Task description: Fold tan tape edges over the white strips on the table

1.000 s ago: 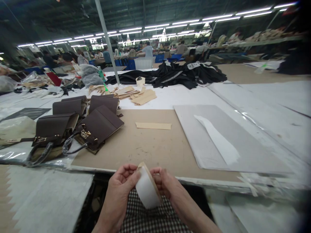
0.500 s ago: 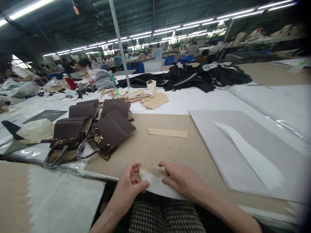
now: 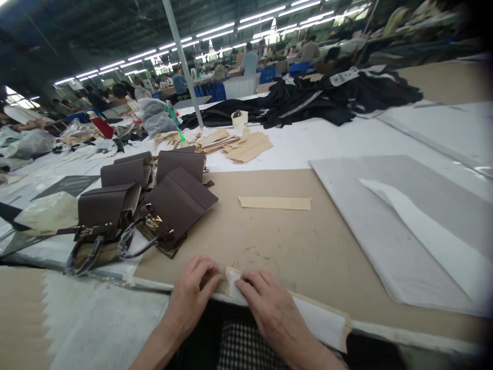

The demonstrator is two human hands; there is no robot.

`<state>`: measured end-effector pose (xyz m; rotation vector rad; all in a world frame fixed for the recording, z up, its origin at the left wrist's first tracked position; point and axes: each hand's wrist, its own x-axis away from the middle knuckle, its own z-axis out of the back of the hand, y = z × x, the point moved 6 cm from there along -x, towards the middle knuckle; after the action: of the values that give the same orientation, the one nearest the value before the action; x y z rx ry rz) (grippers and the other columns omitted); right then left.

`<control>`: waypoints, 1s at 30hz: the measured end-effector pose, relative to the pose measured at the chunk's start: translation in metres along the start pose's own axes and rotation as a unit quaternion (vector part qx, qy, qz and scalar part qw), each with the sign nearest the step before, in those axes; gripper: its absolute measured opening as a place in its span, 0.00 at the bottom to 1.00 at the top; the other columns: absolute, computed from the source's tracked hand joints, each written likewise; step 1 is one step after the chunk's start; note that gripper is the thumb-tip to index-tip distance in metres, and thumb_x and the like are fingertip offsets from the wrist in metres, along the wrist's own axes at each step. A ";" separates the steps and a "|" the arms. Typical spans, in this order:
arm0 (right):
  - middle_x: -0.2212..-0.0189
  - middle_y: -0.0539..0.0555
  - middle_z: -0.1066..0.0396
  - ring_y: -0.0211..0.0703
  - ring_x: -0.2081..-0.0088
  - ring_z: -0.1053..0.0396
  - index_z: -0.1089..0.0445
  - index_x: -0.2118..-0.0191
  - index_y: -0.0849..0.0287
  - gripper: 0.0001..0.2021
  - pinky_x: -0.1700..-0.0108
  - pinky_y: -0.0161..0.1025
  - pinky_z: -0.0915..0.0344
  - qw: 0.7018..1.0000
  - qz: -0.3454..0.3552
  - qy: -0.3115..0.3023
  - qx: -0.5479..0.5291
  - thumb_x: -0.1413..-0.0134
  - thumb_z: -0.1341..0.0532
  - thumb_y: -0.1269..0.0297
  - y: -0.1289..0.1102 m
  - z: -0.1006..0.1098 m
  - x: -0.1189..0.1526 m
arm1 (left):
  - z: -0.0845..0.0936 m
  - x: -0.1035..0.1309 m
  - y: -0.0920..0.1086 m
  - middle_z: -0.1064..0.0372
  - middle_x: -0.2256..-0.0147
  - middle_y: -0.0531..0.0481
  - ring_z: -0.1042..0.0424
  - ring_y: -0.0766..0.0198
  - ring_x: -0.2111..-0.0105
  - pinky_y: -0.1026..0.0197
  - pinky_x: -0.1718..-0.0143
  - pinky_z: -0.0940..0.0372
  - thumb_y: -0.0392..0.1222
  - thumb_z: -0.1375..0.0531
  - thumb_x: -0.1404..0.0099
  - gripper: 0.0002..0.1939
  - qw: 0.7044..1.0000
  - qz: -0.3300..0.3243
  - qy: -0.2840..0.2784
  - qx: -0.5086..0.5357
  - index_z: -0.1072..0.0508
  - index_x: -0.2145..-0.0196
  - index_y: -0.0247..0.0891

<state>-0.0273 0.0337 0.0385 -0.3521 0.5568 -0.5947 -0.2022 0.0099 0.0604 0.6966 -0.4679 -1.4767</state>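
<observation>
Pressing down at the near edge of the brown board (image 3: 269, 241), we have both hands flat on a white strip (image 3: 319, 321) that lies along that edge. Our left hand (image 3: 190, 293) rests palm down with its fingers together, the tips touching the strip's left end, gripping nothing. Our right hand (image 3: 269, 303) lies just beside it, fingers spread flat on top of the strip, pinning it rather than clasping it. The strip runs from between our hands off to the right, its far end lying past the board's front edge. Left of us, several dark brown handbags (image 3: 154, 200) stand on the board's corner. A tan paper piece (image 3: 275, 202) lies mid-board, and a grey sheet (image 3: 377, 231) lies to the right.
</observation>
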 end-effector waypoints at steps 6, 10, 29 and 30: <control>0.51 0.60 0.30 0.53 0.54 0.35 0.31 0.46 0.61 0.19 0.50 0.50 0.31 1.000 -0.008 -0.004 -0.010 0.40 0.44 0.82 0.002 -0.002 0.001 | -0.005 0.012 0.000 0.28 0.59 0.45 0.28 0.59 0.57 0.57 0.55 0.30 0.37 0.44 0.27 0.09 0.994 -0.106 0.007 -0.029 0.24 0.57 0.40; 0.51 0.60 0.31 0.54 0.53 0.36 0.31 0.46 0.62 0.18 0.49 0.51 0.31 1.000 -0.009 -0.002 -0.020 0.39 0.45 0.81 0.002 -0.002 0.001 | -0.013 0.020 0.002 0.29 0.55 0.44 0.30 0.59 0.55 0.55 0.54 0.31 0.34 0.45 0.27 0.12 0.984 -0.157 0.000 -0.088 0.26 0.50 0.42; 0.52 0.60 0.31 0.54 0.54 0.37 0.31 0.45 0.63 0.18 0.50 0.51 0.33 1.000 -0.002 0.010 0.002 0.39 0.44 0.80 0.001 -0.004 0.002 | -0.024 0.028 0.011 0.31 0.48 0.38 0.33 0.49 0.49 0.47 0.50 0.32 0.36 0.51 0.25 0.20 0.919 -0.272 -0.068 -0.277 0.32 0.40 0.33; 0.51 0.61 0.31 0.54 0.54 0.37 0.32 0.43 0.64 0.20 0.51 0.51 0.33 1.000 0.003 0.013 0.008 0.39 0.44 0.80 0.000 -0.004 0.002 | -0.024 0.028 0.011 0.31 0.48 0.38 0.33 0.49 0.49 0.47 0.50 0.32 0.35 0.51 0.25 0.20 0.921 -0.267 -0.068 -0.276 0.32 0.40 0.33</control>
<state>-0.0287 0.0316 0.0346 -0.3283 0.5780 -0.5976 -0.1763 -0.0149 0.0470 0.2703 0.0650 -2.0646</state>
